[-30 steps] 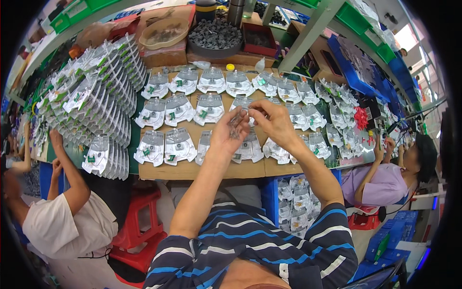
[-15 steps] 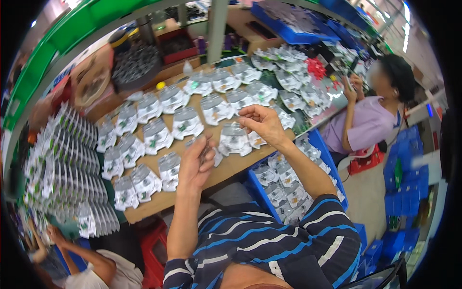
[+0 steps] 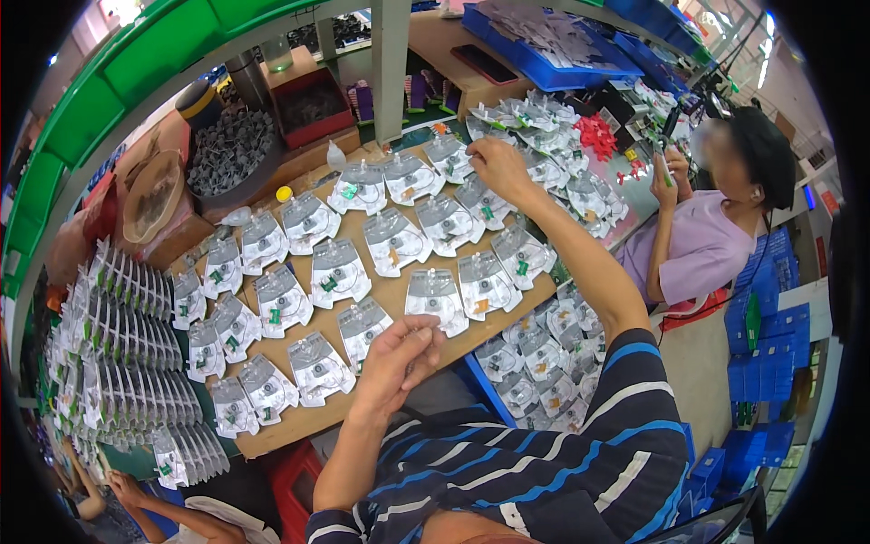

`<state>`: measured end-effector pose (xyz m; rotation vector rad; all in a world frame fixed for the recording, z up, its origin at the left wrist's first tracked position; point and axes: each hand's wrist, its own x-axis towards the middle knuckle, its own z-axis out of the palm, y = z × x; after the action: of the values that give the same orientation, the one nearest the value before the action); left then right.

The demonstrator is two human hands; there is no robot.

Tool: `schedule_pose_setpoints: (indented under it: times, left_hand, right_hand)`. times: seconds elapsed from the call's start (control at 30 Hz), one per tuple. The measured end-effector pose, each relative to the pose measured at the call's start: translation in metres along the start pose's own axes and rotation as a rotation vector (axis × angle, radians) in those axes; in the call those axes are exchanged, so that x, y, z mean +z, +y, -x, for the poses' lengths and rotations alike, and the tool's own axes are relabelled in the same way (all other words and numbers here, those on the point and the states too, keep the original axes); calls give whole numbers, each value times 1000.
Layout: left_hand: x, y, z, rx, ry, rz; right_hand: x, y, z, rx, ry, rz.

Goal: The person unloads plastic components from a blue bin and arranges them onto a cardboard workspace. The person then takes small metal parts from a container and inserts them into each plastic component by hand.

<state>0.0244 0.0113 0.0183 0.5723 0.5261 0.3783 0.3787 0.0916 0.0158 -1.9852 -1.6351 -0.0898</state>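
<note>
Rows of fan-shaped grey-and-white plastic parts (image 3: 337,272) lie on a brown board (image 3: 399,288); many carry a small green or orange piece. My left hand (image 3: 396,363) is over the board's near edge, fingers curled and pressed together, just in front of a part with an orange piece (image 3: 435,302). Whatever those fingers hold is too small to make out. Reaching to the far row, my right hand (image 3: 498,170) has its fingertips pinched beside a part with an orange tab (image 3: 449,156). Its fingers partly hide what is between them.
Stacked parts (image 3: 127,354) rise at the left. A tub of grey pieces (image 3: 231,152), a red box (image 3: 313,104) and a metal post (image 3: 390,68) stand behind. Beside me is a blue crate (image 3: 494,390) of parts. Co-workers sit at right (image 3: 698,236) and lower left.
My right hand has moved away from me to the far row. My left hand has shifted toward me and slightly right, away from the parts. The view has shifted a little.
</note>
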Motion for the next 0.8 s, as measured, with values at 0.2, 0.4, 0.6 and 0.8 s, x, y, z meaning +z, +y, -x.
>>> schedule_pose_setpoints:
  times: [0.2,0.4,0.6,0.8]
  left_hand:
    - [0,7,-4,1,40,-77]
    - [-1,5,-7,22,35,-144]
    - [5,3,-1,45,68,-223]
    - [4,1,-3,214,143,-449]
  right_hand:
    - [26,19,-23,-74,-180,226]
    - [30,17,-30,-43,-294,275]
    - [24,12,-27,-28,-300,257]
    - [-22,-56,12,-60,-250,24]
